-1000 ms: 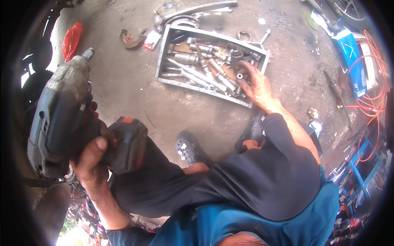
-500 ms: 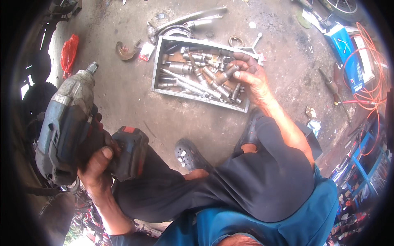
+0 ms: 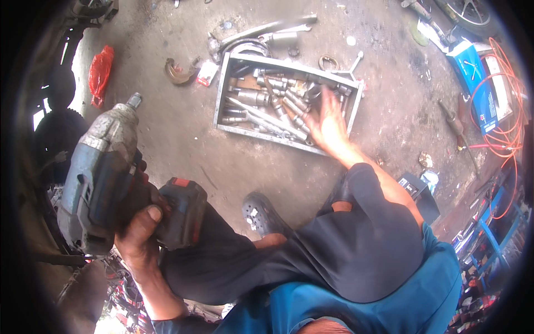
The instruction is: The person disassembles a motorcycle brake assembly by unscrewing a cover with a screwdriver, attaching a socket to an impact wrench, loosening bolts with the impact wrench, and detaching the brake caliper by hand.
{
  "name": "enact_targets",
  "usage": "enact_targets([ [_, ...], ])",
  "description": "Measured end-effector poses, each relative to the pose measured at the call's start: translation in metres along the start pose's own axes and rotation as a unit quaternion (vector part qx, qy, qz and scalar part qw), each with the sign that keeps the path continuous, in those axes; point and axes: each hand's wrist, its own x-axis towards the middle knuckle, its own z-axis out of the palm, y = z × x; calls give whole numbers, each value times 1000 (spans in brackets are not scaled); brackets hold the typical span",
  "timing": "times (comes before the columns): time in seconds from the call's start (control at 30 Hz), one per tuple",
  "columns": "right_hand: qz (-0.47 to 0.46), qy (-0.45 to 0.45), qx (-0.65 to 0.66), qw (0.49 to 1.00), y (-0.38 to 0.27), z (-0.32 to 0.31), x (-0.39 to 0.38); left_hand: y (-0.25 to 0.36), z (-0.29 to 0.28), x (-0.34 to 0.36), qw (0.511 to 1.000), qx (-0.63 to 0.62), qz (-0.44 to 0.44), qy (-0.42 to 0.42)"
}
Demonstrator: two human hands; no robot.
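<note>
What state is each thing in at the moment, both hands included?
Cordless impact wrench: held up, battery attached
Left hand: closed round the wrench's grip
Right hand: reaching into the tray, blurred; grasp unclear
Metal tray: open-topped, on the floor
Sockets: loose, jumbled in the tray
Red plastic bag: crumpled
</note>
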Motion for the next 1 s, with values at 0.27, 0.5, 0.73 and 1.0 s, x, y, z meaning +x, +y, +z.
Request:
enact_targets([
  [0.27, -117, -95, 24, 988, -18, -8, 14, -3, -7, 5, 993, 99, 20, -64],
  [0.5, -23, 6, -183, 983, -11, -1, 11, 6, 3, -3, 999, 39, -7, -9],
  [0.73, -90, -48, 62, 993, -24, 30, 8, -2, 1, -2, 999, 40, 9, 13],
  [1.0, -242, -27, -15, 970, -29, -14, -14, -5, -28, -18, 992, 120, 37, 21],
])
